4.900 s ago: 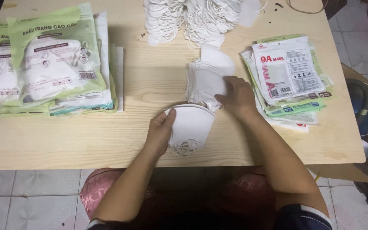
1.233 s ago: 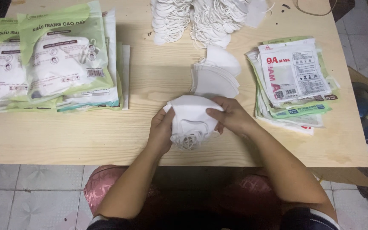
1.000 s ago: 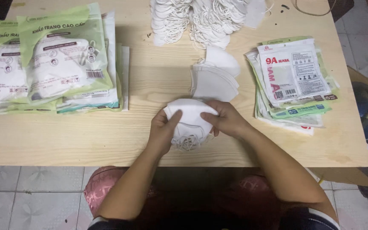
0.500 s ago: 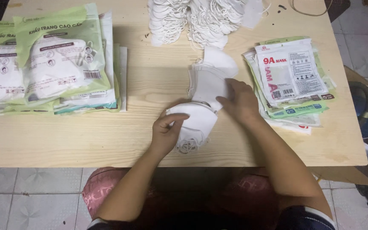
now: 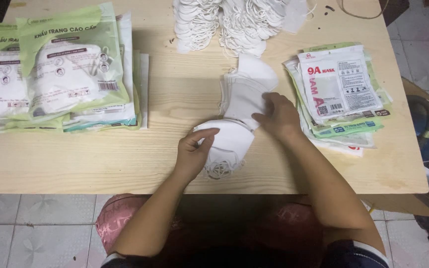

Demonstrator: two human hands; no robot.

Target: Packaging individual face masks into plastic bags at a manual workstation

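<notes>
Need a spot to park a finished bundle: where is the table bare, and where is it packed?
Bare wood lies between the filled green packs and the flat white mask stack, and along the near table edge left of the left hand. Crowded: the far edge under the ear-loop pile, and the right side, where the right hand sits beside the empty pouches.

Pale wooden table; grey patterned floor tiles beneath; soft overhead light

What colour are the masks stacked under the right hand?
Plain white, no pattern; the mask stack under the right hand shows clearly in the head view.
</notes>
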